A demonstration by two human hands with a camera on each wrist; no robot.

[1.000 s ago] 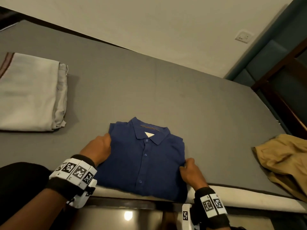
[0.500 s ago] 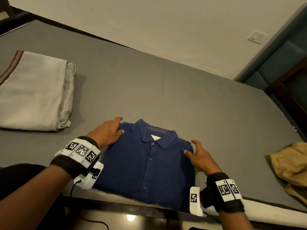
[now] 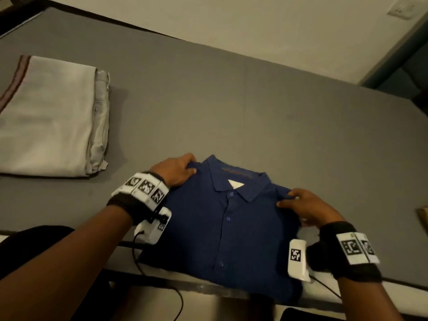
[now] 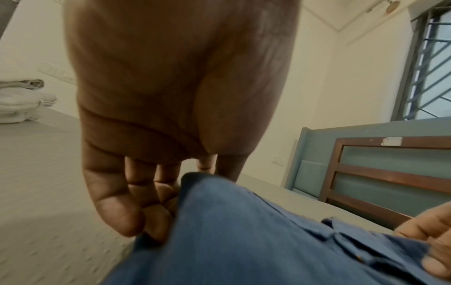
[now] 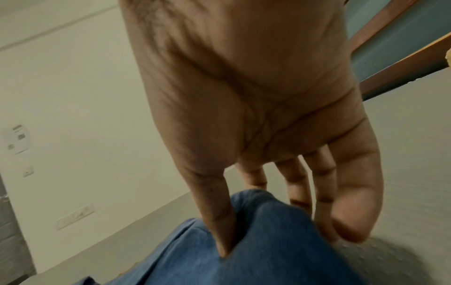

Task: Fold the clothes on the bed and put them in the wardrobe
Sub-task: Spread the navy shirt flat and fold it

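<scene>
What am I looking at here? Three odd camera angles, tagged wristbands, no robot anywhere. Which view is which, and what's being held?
No machine here: a person folds clothes with bare hands, wearing cameras. The wide picture comes from a head camera looking down at a grey bed. The other two come from cameras strapped to each wrist, looking along the palm toward the fingers; the checkered bands are marker tags.

A folded dark blue button-up collared shirt lies at the bed's near edge. The left hand grips one shoulder corner, the right hand the other; the right wrist view shows the thumb pressed into bunched cloth. A folded pale grey pile of clothes lies further left, and a tan garment peeks in at the right edge.
</scene>
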